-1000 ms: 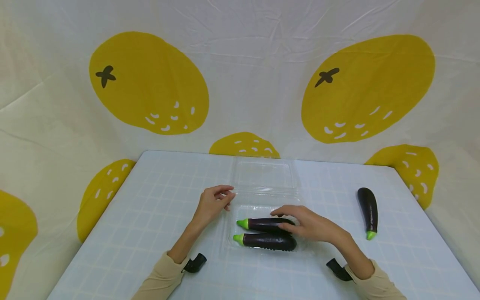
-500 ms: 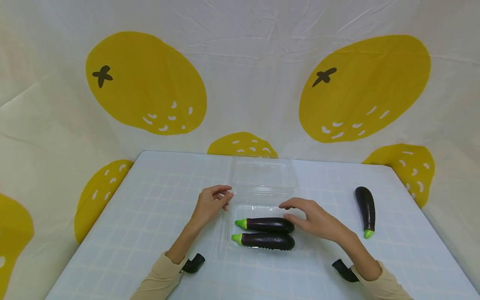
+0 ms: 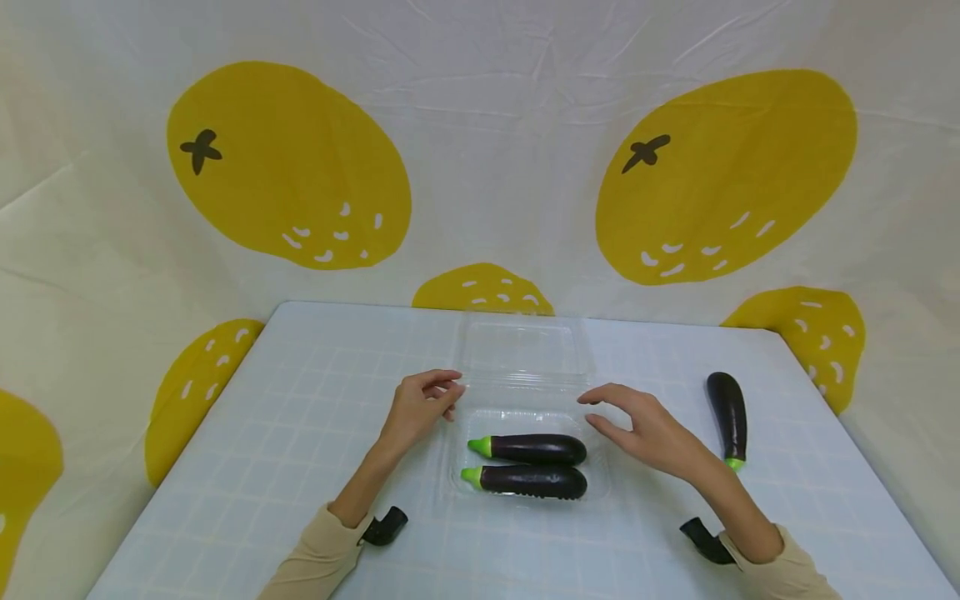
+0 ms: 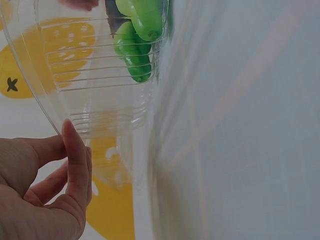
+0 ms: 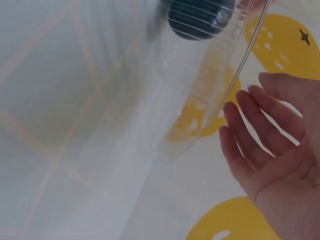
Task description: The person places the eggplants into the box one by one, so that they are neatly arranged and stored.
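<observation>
A clear plastic clamshell box (image 3: 525, 412) lies on the table with its lid (image 3: 525, 350) folded back. Inside its base, two dark purple eggplants (image 3: 538, 449) with green stem ends (image 4: 137, 65) lie side by side, stems to the left. My left hand (image 3: 422, 407) pinches the box's left rim (image 4: 50, 112) between thumb and finger. Beside the right rim, my right hand (image 3: 645, 425) holds nothing; its fingers are relaxed and spread in the right wrist view, near the rim (image 5: 245, 57). The blunt end of an eggplant (image 5: 197, 20) shows through the wall there.
A third eggplant (image 3: 727, 417) lies on the table to the right, stem toward me, partly behind my right wrist. The table (image 3: 337, 350) has a pale checked cover. Behind it hangs a white cloth (image 3: 510, 167) printed with yellow fruit.
My right hand has drawn away from the upper eggplant, moving right and up to the box's right side with its fingers empty. The left hand stays at the left rim.
</observation>
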### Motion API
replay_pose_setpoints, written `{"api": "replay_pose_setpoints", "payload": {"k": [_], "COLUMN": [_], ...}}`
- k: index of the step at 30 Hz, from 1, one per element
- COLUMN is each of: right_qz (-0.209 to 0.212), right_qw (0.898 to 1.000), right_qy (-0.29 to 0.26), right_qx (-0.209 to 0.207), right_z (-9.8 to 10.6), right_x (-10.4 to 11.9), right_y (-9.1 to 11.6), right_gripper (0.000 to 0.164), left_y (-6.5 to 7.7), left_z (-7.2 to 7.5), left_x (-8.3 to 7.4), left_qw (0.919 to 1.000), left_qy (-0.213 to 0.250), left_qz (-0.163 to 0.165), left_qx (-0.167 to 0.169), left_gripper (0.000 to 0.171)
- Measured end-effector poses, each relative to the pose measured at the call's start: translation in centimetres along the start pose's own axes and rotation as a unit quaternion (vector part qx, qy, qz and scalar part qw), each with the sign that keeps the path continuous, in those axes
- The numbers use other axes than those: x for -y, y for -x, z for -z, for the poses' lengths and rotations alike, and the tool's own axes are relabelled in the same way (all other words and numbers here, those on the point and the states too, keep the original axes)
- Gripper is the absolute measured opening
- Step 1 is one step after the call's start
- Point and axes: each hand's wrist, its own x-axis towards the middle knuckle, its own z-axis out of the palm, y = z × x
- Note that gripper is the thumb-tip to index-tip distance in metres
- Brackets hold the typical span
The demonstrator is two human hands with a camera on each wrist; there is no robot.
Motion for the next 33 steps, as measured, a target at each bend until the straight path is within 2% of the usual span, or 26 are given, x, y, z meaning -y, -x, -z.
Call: {"api": "replay_pose_setpoints", "payload": {"k": [11, 25, 33], "right_qz": [0.009, -0.024, -0.022], "right_qw": [0.998, 0.993, 0.989], "right_qy": [0.045, 0.093, 0.104], "right_qx": [-0.051, -0.075, -0.101], "right_z": [1.4, 2.9, 3.4], "right_x": [-1.4, -3.2, -4.4], "right_y": [1.6, 3.9, 5.4], "right_gripper": [0.032, 0.032, 0.034], "left_y": [0.0, 0.0, -0.1], "left_z": [0.1, 0.1, 0.0], "left_x": [-0.1, -0.1, 0.1], "left_qw": [1.0, 1.0, 0.9999], "left_qy": [0.0, -0.004, 0.012], "left_qz": [-0.004, -0.003, -0.005], "left_qx": [0.002, 0.003, 0.003], "left_gripper": [0.028, 0.03, 0.027]}}
